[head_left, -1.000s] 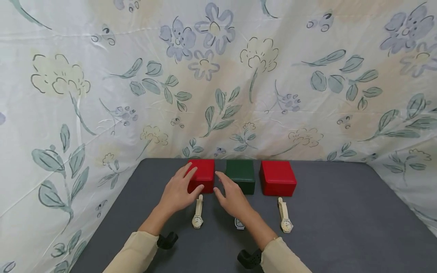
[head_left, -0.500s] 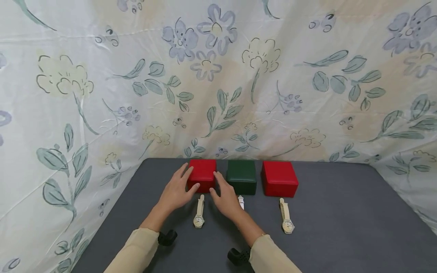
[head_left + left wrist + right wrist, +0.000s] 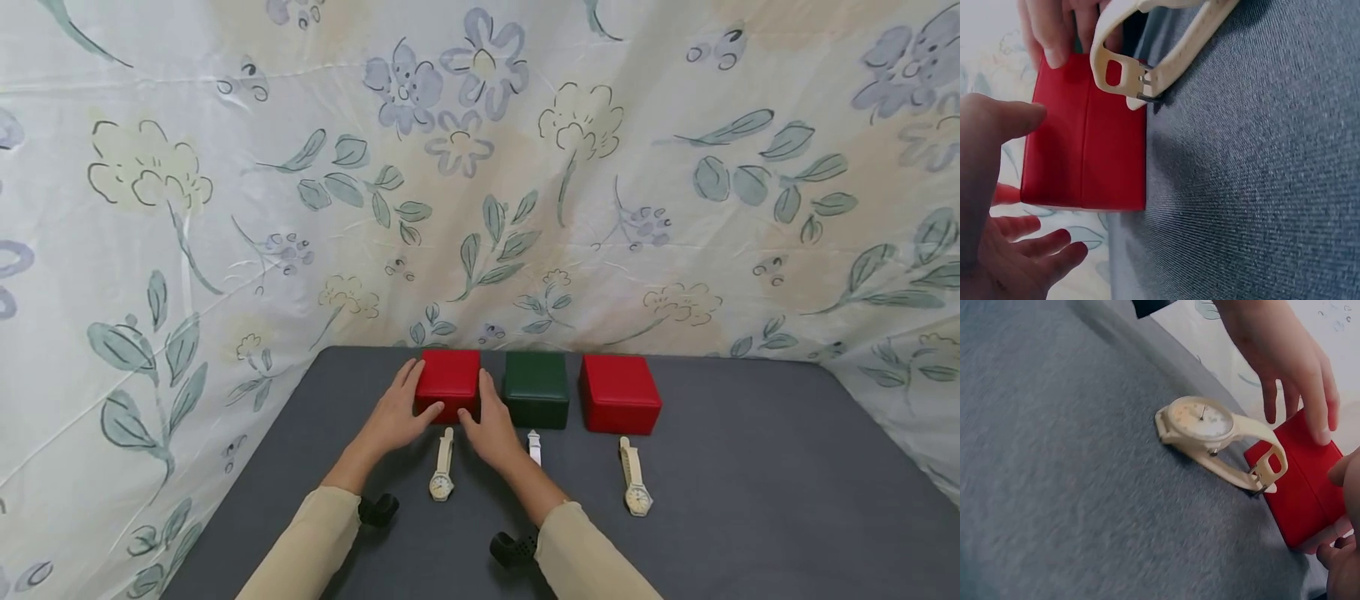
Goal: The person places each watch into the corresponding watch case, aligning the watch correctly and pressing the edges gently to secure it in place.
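Note:
The leftmost red box [image 3: 450, 379], square and leather-like, stands between my two hands at the back of the table. My left hand [image 3: 393, 417] is at its left side, fingers extended and thumb at the front face; in the left wrist view its thumb overlaps the box [image 3: 1085, 150] while the other fingers spread below it. My right hand [image 3: 491, 427] lies along the right side, its thumb at the front. A cream wristwatch [image 3: 442, 483] lies just in front; in the right wrist view the watch [image 3: 1204, 422] has a buckled strap and round dial.
To the right stand a green box [image 3: 536, 390] and another red box [image 3: 621, 396]. Before the green one is a white watch strap [image 3: 534, 446], partly hidden by my right arm. A second cream watch [image 3: 636, 492] lies farther right. A floral curtain [image 3: 480, 183] hangs behind the grey table [image 3: 750, 483].
My right hand has moved left and closer, from beside the green box to the red box's right side. My left hand has drawn slightly nearer the box. The white strap has come into view.

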{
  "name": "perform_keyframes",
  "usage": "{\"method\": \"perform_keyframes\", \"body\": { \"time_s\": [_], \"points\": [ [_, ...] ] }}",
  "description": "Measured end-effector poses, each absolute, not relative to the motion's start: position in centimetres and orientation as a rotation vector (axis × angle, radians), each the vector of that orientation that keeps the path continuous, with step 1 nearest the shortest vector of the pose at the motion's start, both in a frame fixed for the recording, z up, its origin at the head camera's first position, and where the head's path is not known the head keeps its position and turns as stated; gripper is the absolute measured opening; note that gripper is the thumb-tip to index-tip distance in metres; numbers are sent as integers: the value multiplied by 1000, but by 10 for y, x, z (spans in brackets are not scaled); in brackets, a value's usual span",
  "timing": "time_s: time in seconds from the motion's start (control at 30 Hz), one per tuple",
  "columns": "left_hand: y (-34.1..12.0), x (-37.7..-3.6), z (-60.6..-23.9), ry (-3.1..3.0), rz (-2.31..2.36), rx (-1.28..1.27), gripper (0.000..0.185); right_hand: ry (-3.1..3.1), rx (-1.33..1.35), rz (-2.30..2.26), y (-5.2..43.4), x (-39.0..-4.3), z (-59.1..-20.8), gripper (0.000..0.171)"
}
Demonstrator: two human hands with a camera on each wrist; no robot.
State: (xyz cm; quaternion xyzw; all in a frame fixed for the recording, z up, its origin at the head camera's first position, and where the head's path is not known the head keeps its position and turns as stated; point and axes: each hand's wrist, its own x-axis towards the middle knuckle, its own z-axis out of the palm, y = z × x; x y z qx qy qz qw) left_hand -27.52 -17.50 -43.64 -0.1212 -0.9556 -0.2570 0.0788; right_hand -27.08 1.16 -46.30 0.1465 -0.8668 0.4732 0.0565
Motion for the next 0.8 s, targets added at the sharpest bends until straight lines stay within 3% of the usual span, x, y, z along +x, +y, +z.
{"method": "perform_keyframes", "body": {
  "time_s": [0.37,0.63,0.8],
  "points": [
    [-178,-283,-447,-2892,-958,-293,95,-2608,342,1637,3,-278,-470,81],
    [-172,-285,-446,-2878,-1001,-253,90,-2586,297,1629,1,-279,-471,77],
    [-171,-286,-446,-2832,-1019,-237,74,-2569,279,1588,0,-278,-473,71]
  ]
}}
